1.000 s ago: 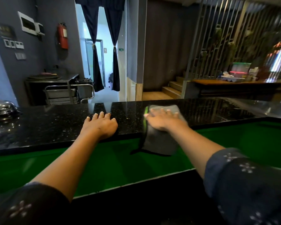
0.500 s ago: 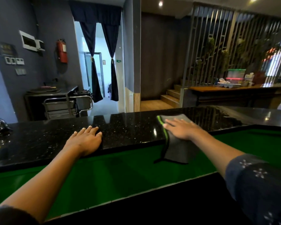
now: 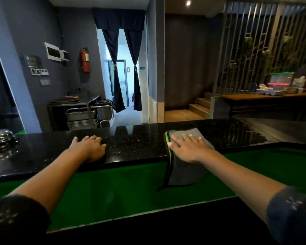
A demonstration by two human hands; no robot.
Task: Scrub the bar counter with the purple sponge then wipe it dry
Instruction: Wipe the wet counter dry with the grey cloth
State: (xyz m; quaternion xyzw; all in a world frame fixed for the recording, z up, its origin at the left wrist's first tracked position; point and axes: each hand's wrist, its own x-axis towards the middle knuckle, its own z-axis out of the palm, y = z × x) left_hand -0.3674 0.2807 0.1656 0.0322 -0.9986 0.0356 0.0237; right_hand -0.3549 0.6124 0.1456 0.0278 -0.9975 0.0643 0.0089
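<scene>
The black speckled bar counter runs across the view. A grey cloth with a green edge lies on it and hangs over its near edge. My right hand presses flat on the cloth with fingers spread and straight. My left hand rests palm down on the bare counter to the left, at the near edge. No purple sponge is in view.
A shiny metal dome sits on the counter at far left. A green surface lies below the counter's near edge. Beyond the counter stand a metal trolley and a wooden table with containers.
My right hand has slid the cloth to the right along the counter. The camera has tilted up and my left hand stays flat on the counter.
</scene>
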